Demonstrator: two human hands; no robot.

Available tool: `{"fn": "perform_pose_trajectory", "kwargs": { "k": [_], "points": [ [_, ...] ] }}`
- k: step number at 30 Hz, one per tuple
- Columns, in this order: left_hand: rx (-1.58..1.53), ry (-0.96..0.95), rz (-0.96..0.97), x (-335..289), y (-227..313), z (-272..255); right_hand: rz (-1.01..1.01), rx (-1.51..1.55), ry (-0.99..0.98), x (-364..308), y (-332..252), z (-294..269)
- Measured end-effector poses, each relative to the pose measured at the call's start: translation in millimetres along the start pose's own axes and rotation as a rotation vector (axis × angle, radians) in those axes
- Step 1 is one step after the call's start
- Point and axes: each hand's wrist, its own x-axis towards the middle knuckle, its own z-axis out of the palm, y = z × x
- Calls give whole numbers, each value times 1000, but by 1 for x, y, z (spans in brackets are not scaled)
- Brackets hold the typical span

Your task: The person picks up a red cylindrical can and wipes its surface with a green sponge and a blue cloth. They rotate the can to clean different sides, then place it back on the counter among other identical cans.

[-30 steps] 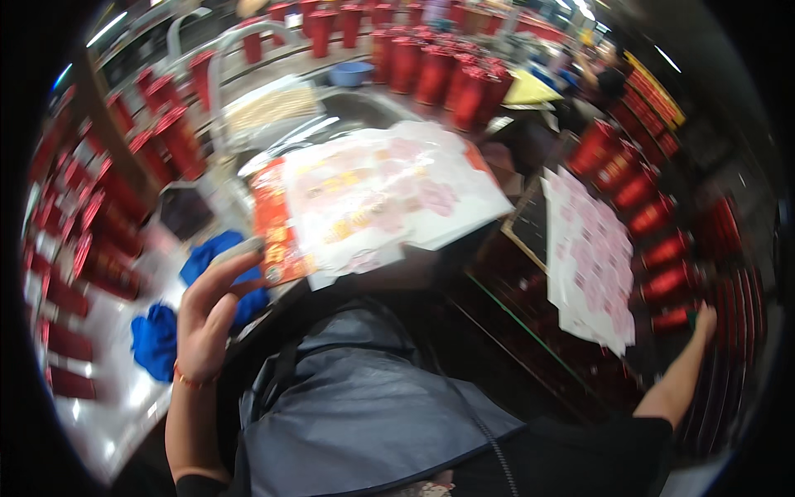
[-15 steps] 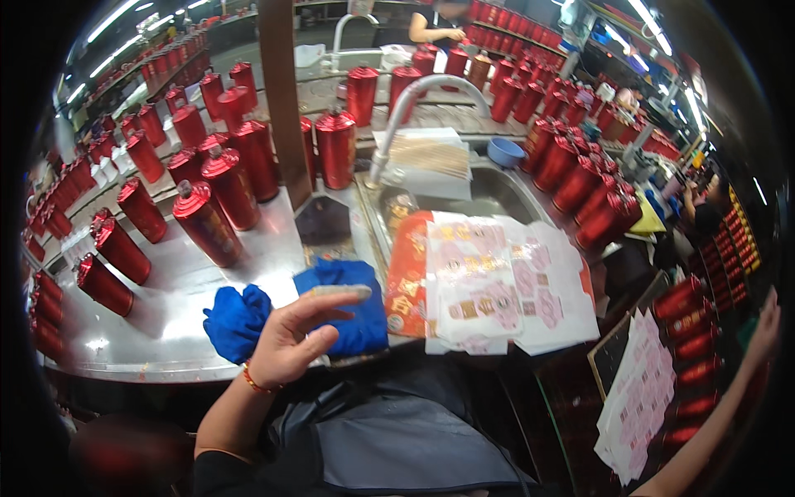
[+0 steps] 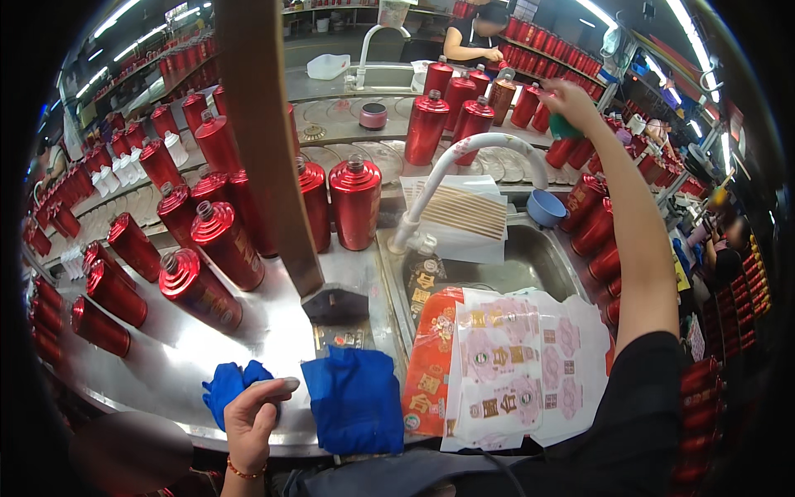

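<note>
My right arm stretches forward over the sink's right side, and my right hand (image 3: 571,106) is up among the red bottles at the far right. Its fingers are curled round a small green thing (image 3: 564,127), whose kind I cannot make out. A red bottle (image 3: 561,151) stands directly below that hand. Low at the left, my left hand (image 3: 251,421) holds nothing, its thumb and forefinger apart and a pale cover on a fingertip. Close behind it lies a crumpled blue cloth (image 3: 225,393). A folded blue cloth (image 3: 354,399) rests to its right.
Printed label sheets (image 3: 505,364) cover the sink's front, over a red sheet (image 3: 426,373). A white curved faucet (image 3: 464,149), a blue bowl (image 3: 546,207) and a brown post (image 3: 265,141) stand around it. Red bottles (image 3: 199,290) crowd the left counter. A co-worker (image 3: 474,41) works beyond.
My right hand has swung from the far right edge forward to the bottles beyond the sink, the green thing with it. The view has shifted; my left hand stays near the blue cloths.
</note>
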Motion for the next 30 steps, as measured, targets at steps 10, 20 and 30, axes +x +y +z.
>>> {"fn": "perform_pose_trajectory", "kwargs": {
  "k": [10, 20, 30],
  "points": [
    [61, -25, -105, 12, -34, 17, -204, -352, -834, 136, -54, 135],
    [23, -114, 4, 22, -27, 21, 80, -222, -453, 46, 22, 105],
    [206, -322, 250, 47, 40, 59, -83, -312, 146, -92, -194, -131]
  ]
}}
